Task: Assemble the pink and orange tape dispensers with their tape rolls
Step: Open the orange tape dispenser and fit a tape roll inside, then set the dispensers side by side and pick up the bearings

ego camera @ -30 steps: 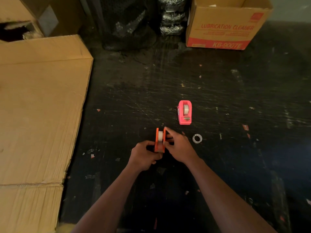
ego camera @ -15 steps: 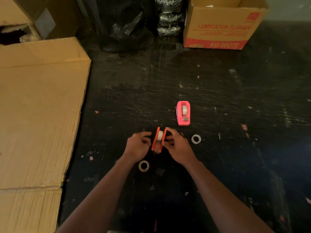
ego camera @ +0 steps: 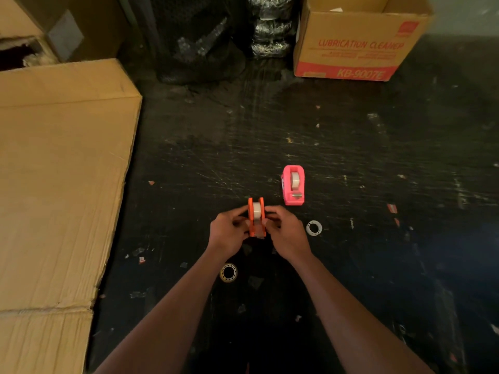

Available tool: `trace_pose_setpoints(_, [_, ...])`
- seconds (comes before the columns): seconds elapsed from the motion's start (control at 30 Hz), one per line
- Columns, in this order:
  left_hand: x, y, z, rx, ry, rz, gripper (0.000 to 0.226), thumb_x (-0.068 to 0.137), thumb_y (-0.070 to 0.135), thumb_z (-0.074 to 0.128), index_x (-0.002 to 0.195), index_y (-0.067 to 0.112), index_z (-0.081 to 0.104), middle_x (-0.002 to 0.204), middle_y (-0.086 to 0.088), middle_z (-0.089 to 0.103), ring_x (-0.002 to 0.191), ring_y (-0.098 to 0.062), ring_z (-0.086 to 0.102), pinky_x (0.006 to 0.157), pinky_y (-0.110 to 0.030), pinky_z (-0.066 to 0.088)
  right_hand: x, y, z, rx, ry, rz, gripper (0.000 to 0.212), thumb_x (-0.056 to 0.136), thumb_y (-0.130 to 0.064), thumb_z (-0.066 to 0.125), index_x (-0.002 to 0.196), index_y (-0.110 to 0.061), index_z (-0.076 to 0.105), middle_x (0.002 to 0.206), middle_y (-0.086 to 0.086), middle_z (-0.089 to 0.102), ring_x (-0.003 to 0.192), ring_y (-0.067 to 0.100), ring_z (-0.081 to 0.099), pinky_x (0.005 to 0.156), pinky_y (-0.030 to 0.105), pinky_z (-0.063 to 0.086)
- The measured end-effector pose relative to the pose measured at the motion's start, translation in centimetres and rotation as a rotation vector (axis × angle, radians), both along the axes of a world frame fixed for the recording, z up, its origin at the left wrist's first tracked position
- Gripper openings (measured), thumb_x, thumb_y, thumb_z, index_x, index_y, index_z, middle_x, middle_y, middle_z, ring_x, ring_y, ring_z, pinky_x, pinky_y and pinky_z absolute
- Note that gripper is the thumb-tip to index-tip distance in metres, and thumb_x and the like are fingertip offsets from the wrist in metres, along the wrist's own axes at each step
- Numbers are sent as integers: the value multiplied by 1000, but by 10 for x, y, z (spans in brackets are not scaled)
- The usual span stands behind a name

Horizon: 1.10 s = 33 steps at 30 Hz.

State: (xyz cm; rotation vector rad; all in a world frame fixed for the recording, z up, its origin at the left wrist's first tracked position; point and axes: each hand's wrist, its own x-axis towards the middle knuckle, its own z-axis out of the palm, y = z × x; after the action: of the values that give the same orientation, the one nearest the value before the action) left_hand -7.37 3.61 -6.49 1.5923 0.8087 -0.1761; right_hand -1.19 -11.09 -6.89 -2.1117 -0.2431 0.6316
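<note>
The orange tape dispenser (ego camera: 256, 219) stands upright on the dark table with a white tape roll (ego camera: 256, 210) between its two side walls. My left hand (ego camera: 229, 233) grips its left side and my right hand (ego camera: 286, 233) grips its right side. Behind and to the right stands the pink tape dispenser (ego camera: 293, 188), with a roll of tape inside it and no hand on it. A white ring (ego camera: 314, 227) lies flat to the right of my right hand. A yellowish ring (ego camera: 228, 272) lies beside my left forearm.
A large flat cardboard box (ego camera: 59, 184) fills the left side. An open carton printed "LUBRICATION CLEANER" (ego camera: 356, 44) stands at the back right. Black wrapped bundles (ego camera: 205, 41) stand at the back. Small scraps litter the scratched black table (ego camera: 378, 238).
My left hand moved from below the orange dispenser up to its left wall, uncovering the yellowish ring. The dispenser now stands straighter between both hands.
</note>
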Motion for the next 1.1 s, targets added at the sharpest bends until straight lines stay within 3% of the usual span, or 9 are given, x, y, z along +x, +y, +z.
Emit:
trace_pose_setpoints(0.1, [19, 2, -1, -1, 6, 9, 48, 98, -7, 60, 139, 18, 66, 108, -3, 77, 100, -18, 76, 82, -31, 66, 13, 5, 2, -1, -34, -33, 31, 100, -6, 58, 127, -20, 67, 107, -10, 70, 89, -8, 63, 72, 5, 46])
trace_pose_setpoints(0.3, [55, 14, -8, 78, 32, -14, 48, 99, -1, 61, 142, 20, 63, 120, -6, 76, 100, -16, 74, 90, -39, 64, 38, 25, -1, -6, -57, -82, 27, 101, -4, 54, 121, -16, 68, 101, -6, 72, 81, -7, 64, 67, 8, 51])
trace_pose_setpoints(0.37, [62, 18, -8, 96, 37, -27, 47, 99, 1, 61, 142, 21, 62, 121, -6, 76, 101, -16, 74, 92, -40, 63, 44, 32, -1, -15, -47, -92, 27, 102, -6, 53, 123, -16, 67, 107, -2, 75, 90, 1, 68, 76, 13, 53])
trace_pose_setpoints(0.43, [68, 23, -11, 115, 39, -32, 47, 99, 1, 62, 142, 21, 63, 123, -5, 75, 104, -17, 74, 94, -42, 63, 47, 36, -1, -22, -50, -91, 27, 102, -7, 54, 123, -16, 66, 111, 0, 75, 100, 11, 70, 87, 28, 57])
trace_pose_setpoints(0.73, [74, 29, -7, 208, 54, -85, 46, 101, 9, 60, 145, 25, 59, 128, -3, 73, 104, -14, 72, 96, -41, 61, 55, 42, 4, -59, -69, -49, 26, 102, -9, 55, 124, -14, 67, 112, 3, 75, 103, 16, 71, 93, 39, 58])
trace_pose_setpoints(0.83, [62, 27, 0, 311, 71, -83, 44, 102, 11, 60, 145, 20, 58, 133, -3, 70, 95, -7, 66, 81, -25, 59, 49, 36, 11, -122, -120, 0, 33, 103, -7, 52, 133, -10, 63, 110, 3, 72, 98, 15, 67, 89, 30, 53])
trace_pose_setpoints(0.9, [48, 23, 9, 401, 66, -93, 41, 101, 12, 62, 142, 18, 61, 128, -2, 72, 96, -5, 64, 75, -13, 48, 42, 30, 14, -175, -141, 30, 36, 101, -8, 52, 137, -12, 61, 117, 7, 73, 106, 19, 69, 92, 35, 55])
trace_pose_setpoints(0.97, [28, 16, 16, 452, 47, -112, 39, 99, 13, 65, 138, 17, 64, 126, -2, 74, 108, -8, 68, 88, -15, 47, 34, 20, 16, -247, -180, 71, 37, 101, -14, 55, 137, -16, 61, 127, 6, 72, 117, 21, 68, 99, 41, 55])
trace_pose_setpoints(1.1, [-13, 1, 21, 515, 66, -167, 43, 97, 18, 70, 140, 19, 62, 133, -3, 69, 122, -13, 65, 101, -27, 52, 17, -14, 20, -395, -256, 115, 35, 101, -22, 58, 136, -19, 61, 132, 3, 66, 123, 20, 63, 101, 40, 54])
